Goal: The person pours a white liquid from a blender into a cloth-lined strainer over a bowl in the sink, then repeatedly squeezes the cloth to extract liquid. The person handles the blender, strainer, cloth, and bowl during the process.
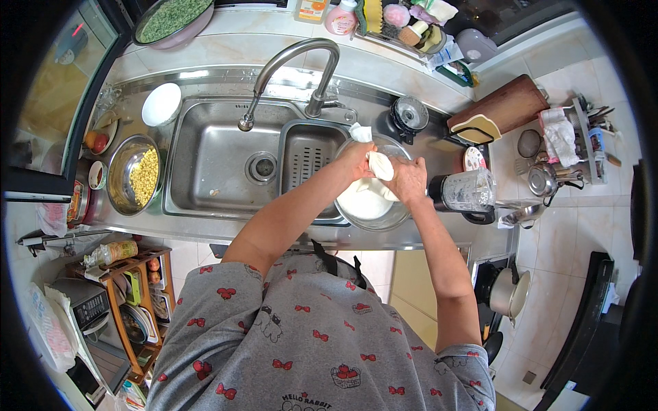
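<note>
Both my hands grip a wet white cloth bag point(381, 165), its fabric twisted and bunched between them. My left hand point(355, 156) closes around the neck of the bag, and a loose end of the cloth point(361, 132) sticks out beyond it. On the other side, my right hand point(409, 180) is closed on the fabric. Directly below is a clear bowl point(378, 224) at the right end of the sink, containing milky white liquid point(364, 206). The lower part of the bag hangs into the bowl; my hands hide some of it.
Left of the bowl are a steel sink point(205, 154), a drain basket point(298, 177) and an arched faucet point(329, 61). A blender jar point(468, 190) lies close to my right hand. A metal bowl point(117, 180) of yellow kernels point(145, 172) sits at the left.
</note>
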Tool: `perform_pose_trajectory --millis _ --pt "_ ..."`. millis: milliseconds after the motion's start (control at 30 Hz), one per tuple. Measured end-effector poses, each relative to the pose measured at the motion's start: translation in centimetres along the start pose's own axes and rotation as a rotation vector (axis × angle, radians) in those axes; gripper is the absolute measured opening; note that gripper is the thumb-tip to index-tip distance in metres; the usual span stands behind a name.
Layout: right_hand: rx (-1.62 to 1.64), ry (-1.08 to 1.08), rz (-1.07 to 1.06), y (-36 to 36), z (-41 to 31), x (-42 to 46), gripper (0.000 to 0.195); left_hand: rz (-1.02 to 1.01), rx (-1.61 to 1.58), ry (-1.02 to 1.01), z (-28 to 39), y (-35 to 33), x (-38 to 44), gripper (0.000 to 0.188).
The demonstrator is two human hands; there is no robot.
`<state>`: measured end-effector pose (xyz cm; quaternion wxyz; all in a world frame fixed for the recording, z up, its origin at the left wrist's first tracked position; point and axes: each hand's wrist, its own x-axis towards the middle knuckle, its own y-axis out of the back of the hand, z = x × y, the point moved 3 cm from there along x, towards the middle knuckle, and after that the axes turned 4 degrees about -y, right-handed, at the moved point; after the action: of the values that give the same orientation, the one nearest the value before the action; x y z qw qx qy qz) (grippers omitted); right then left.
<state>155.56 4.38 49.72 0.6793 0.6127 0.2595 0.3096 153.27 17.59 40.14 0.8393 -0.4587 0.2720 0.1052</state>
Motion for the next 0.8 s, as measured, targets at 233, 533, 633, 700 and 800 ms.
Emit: perform_pose_trajectory --millis 233,533,633,700,800 --pt "0.002 0.005 0.024 0.2 -0.2 -0.2 0.031 -0.002 -0.022 -0.002 -0.5 0.4 0.9 0.019" --pt "0.021 0.000 0.031 0.0 0.0 -0.5 0.026 -0.006 -0.019 0.007 -0.6 0.2 0.7 0.018" --pt "0.005 -0.013 0.002 0.3 -0.1 -0.5 0.026 -0.004 -0.036 0.003 -0.5 0.1 0.3 0.017" --pt "0.011 -0.011 0.010 0.4 -0.1 -0.5 0.026 -0.001 -0.029 0.002 -0.6 0.0 0.3 0.016" --pt "0.019 -0.007 0.017 0.3 -0.1 -0.6 0.026 -0.013 -0.036 0.000 -0.6 0.1 0.3 0.016"
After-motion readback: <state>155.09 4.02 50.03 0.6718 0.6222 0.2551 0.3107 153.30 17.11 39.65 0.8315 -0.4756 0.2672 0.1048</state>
